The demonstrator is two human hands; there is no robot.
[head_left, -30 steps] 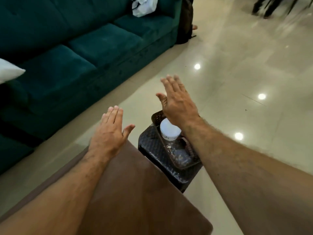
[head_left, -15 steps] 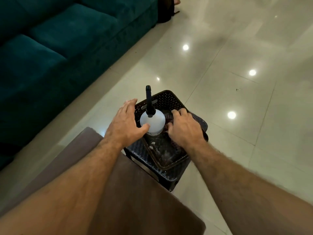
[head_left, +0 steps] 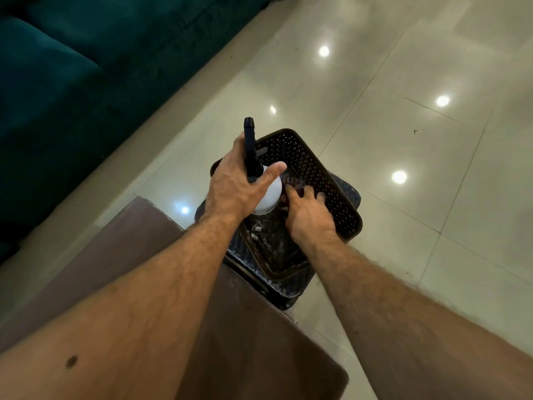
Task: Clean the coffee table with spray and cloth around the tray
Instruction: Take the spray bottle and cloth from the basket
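Fingers (head_left: pixel 239 145) of the left hand (head_left: pixel 233 186) wrap the white black-nozzled spray bottle (head_left: pixel 269 194); right hand (head_left: pixel 310 215) curls onto something reddish in the dark perforated plastic basket (head_left: pixel 323 180); brown surface (head_left: pixel 230 327) yet unwiped.

Dim room, ceiling lights glaring off glossy floor (head_left: pixel 403 82), wide-angle edges stretched

Premises: domestic living room or lounge. Evidence: a dark teal velvet upholstered sofa (head_left: pixel 66 73) fills the upper left of the frame; glossy cream floor tiles (head_left: pixel 403 125) across the right reflect ceiling spotlights; a low brown matte coffee table (head_left: pixel 245 342) occupies the lower centre, with a dark perforated plastic basket (head_left: pixel 311 166) just beyond its far end.
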